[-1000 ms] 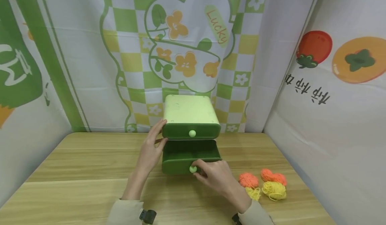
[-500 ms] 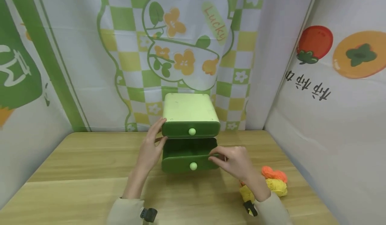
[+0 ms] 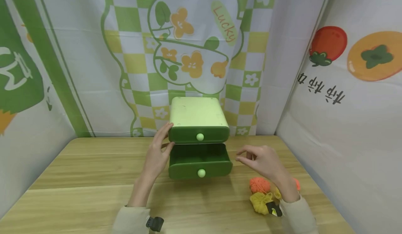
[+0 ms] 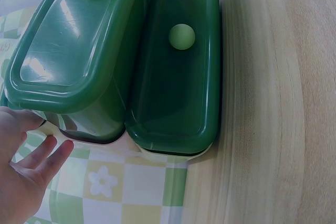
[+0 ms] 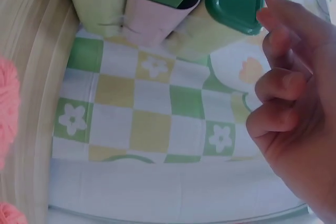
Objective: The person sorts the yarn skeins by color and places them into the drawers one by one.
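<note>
A small light-green cabinet [image 3: 199, 112] with dark-green drawers stands at the back of the table. Its top drawer [image 3: 183, 135] is closed. Below that, the middle drawer [image 3: 185, 170] is pulled well out, its visible inside bare. The left wrist view also shows a closed bottom drawer [image 4: 176, 93], hidden from above. My left hand [image 3: 157, 155] rests against the cabinet's left side, fingertips by the top drawer's edge. To the right of the pulled-out drawer, my right hand [image 3: 262, 160] hangs in the air, fingers loosely curled and holding nothing.
Right of the cabinet lie an orange yarn ball [image 3: 260, 185] and a yellow yarn skein [image 3: 262, 203] with a black label. My right forearm partly covers another orange ball [image 3: 297, 184] and another yellow skein [image 3: 277, 193]. A printed curtain [image 3: 141, 70] hangs behind the wooden table [image 3: 94, 178].
My right hand let go of the middle drawer's knob, passed the drawer's right corner and moved away to the right. The left hand kept its place.
</note>
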A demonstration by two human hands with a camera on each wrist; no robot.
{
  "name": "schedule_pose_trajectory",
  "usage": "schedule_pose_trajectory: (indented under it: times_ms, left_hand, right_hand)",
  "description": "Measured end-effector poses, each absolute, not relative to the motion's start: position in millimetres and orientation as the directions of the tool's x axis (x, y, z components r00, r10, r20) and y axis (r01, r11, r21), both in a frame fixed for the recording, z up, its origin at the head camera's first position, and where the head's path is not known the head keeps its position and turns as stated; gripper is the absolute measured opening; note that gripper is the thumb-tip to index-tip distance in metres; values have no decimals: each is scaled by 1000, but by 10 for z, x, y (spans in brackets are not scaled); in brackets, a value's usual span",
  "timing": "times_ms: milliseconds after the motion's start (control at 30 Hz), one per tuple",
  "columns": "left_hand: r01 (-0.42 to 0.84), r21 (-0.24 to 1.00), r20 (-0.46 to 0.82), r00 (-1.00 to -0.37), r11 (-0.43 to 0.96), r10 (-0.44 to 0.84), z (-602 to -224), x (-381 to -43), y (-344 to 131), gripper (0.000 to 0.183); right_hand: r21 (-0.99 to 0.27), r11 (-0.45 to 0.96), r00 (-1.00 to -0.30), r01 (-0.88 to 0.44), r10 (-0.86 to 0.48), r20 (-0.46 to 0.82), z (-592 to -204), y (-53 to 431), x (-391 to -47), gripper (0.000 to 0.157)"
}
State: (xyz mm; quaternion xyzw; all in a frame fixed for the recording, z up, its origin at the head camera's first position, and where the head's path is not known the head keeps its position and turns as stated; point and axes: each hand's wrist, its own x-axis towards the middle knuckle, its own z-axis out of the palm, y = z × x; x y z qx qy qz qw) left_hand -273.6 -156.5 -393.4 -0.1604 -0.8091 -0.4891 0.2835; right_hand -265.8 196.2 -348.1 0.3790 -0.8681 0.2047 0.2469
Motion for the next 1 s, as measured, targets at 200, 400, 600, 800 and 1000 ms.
schedule_pose_trajectory:
  times_ms: [200,400,600,800,1000]
  left_hand:
    - [536,699,617,-787,474,-19,-3940,-2743,-1567,72]
    - [542,691,623,-782,478,-13,-3946,-2756,-1569,72]
    - [539,692,621,-784,480,-15,-3965,-2755,-1572,71]
    - [533,699,615,-789,477,-19,-3962,-2743,-1568,72]
    - [532,700,613,-790,476,-18,-3960,-2750,-1565,72]
  right_hand:
    - [-220,678,-691,-701,-569,446,-3466,2047,-2682,12]
    - [-308,717,-780,-625,-583,228,-3508,2169,-2739,23]
    - [-377,724,-801,-578,-591,93,-3599,2289,-2819,34]
    - [-480,698,-803,-532,-596,24,-3686,2369,-2881,31]
    - [-526,710,-817,-468,-574,-48,-3747,2437,-2925,38]
